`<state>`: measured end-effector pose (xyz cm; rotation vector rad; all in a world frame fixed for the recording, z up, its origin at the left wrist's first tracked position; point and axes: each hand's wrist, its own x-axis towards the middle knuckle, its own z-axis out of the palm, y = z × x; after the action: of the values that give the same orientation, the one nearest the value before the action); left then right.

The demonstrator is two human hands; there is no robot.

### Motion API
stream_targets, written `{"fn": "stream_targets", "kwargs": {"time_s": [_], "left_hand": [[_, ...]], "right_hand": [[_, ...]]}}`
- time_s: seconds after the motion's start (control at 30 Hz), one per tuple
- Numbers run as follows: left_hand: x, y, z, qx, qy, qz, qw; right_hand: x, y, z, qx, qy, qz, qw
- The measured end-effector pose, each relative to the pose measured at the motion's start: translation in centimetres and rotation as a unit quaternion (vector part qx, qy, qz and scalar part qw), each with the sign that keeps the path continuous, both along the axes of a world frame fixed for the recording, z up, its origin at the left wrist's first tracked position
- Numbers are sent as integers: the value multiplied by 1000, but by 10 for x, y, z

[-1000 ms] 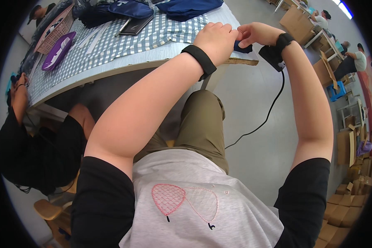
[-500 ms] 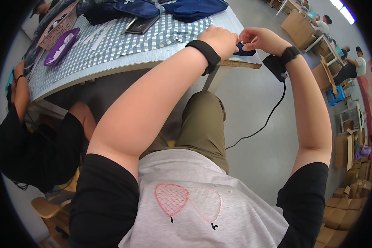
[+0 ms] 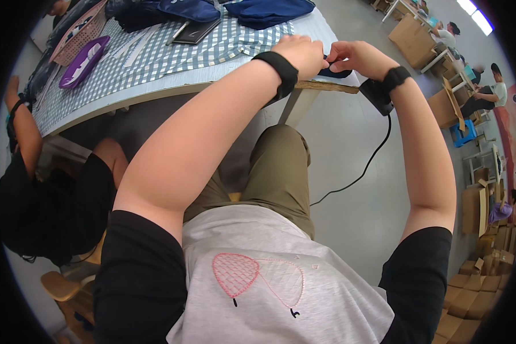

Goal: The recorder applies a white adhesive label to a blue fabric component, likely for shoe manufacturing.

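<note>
At the table's right corner, a dark navy cloth piece (image 3: 337,74) shows beneath my hands, mostly hidden by them. My left hand (image 3: 299,55) is bent over its left part, its fingers curled and its fingertips out of sight. Close beside it, my right hand (image 3: 358,58) pinches at the cloth with thumb and forefinger, near the left fingertips. Whether a small thing sits in that pinch is too small to tell. Both wrists carry black bands, and a black box (image 3: 376,96) with a cable hangs by the right one.
On the checked tablecloth (image 3: 212,54) lie a dark flat case (image 3: 196,32), a purple tray (image 3: 85,62), a pink basket (image 3: 81,35) and navy cloth bags (image 3: 269,12). A co-worker (image 3: 46,200) sits at the left. Cardboard boxes (image 3: 413,40) stand at the right.
My right thumb and fingers have closed together and moved slightly left, nearer the left hand. Both forearms have shifted a little left. The co-worker's hand at the left has moved up.
</note>
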<state>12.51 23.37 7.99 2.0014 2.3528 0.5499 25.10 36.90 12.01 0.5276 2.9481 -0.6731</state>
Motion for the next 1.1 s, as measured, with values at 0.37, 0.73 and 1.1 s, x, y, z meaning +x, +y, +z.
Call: {"fn": "stream_targets", "kwargs": {"time_s": [0.37,0.73,1.1], "left_hand": [[6,-8,-2,93,138,-46,985],[-6,-3,23,-37,27,-44,998],[-11,4,29,-115,-18,-13,993]], "right_hand": [[-17,22,9,-44,-76,13,996],[22,-29,-28,179,229,44,956],[5,-15,-13,111,111,48,986]]}}
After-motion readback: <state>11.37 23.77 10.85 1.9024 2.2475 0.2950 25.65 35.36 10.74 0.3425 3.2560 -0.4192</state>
